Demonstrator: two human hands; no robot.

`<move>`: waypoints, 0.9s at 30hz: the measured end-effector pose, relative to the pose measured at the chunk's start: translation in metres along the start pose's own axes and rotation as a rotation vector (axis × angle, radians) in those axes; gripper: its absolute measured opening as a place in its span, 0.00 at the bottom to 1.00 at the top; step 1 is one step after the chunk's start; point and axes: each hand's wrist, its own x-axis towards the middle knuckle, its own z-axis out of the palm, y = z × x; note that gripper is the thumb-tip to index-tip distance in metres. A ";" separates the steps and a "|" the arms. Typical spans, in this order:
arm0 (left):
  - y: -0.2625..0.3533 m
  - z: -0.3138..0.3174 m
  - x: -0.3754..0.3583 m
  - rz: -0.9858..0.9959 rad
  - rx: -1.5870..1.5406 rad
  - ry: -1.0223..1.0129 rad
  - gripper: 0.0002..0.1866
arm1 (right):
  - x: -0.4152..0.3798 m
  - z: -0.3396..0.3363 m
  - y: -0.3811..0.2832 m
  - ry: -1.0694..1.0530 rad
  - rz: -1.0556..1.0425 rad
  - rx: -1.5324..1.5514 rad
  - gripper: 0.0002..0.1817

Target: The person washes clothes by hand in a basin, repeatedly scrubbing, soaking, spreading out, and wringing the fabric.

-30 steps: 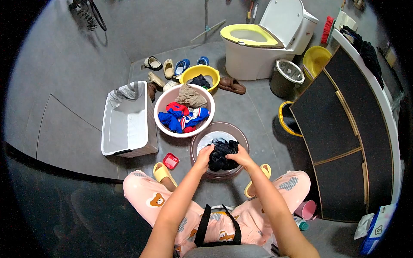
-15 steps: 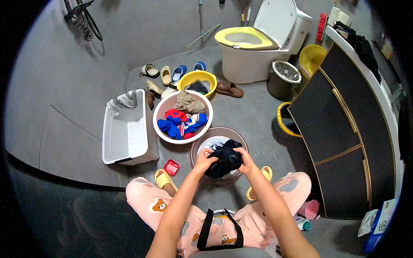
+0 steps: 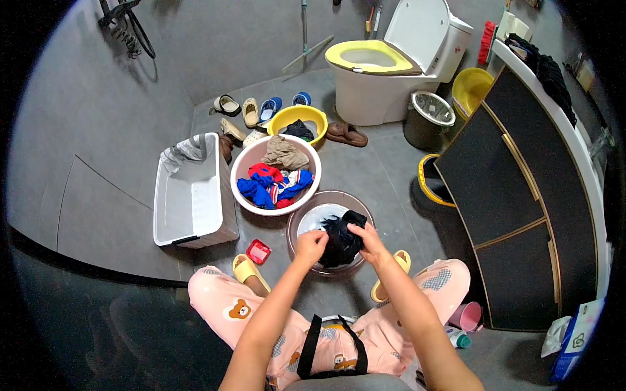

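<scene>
Bunching between both hands [image 3: 312, 247] [image 3: 370, 242], black cloth [image 3: 342, 244] touches the right.

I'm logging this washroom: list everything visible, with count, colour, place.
Front basin: one, brown, centre
Pink basin: one, pink, beyond front basin
Far basin: one, yellow, behind pink basin
Cloth: one, black, at front basin
Clothes: several, mixed, in pink basin
Tub: one, white, left
Dish: one, red, lower left
Footwear: several, mixed, far left
Toilet: one, white, far side
Bin: one, grey, beside toilet
Cabinet: one, black, right
Buckets: two, yellow and yellow-rimmed, by cabinet
Brush: one, red, upper right
Container: one, pink, lower right
Box: one, blue-white, lower right
Slippers: two, yellow, worn
Trousers: one pair, pink, lower centre
Left grip: one, bare, at cloth's edge
Right grip: one, bare, holding cloth
</scene>
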 end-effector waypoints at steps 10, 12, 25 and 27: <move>-0.025 -0.020 0.011 -0.234 -0.634 0.107 0.13 | 0.028 -0.043 0.015 0.263 0.002 0.433 0.12; -0.028 -0.010 0.010 -0.214 -0.570 0.013 0.15 | 0.027 -0.037 0.014 0.201 -0.001 0.473 0.11; -0.021 -0.031 0.019 -0.326 -0.271 0.217 0.19 | 0.027 -0.036 -0.007 0.251 -0.061 -0.348 0.15; -0.015 -0.054 0.028 -0.264 0.003 0.297 0.19 | 0.028 -0.041 -0.022 0.332 -0.041 -0.354 0.14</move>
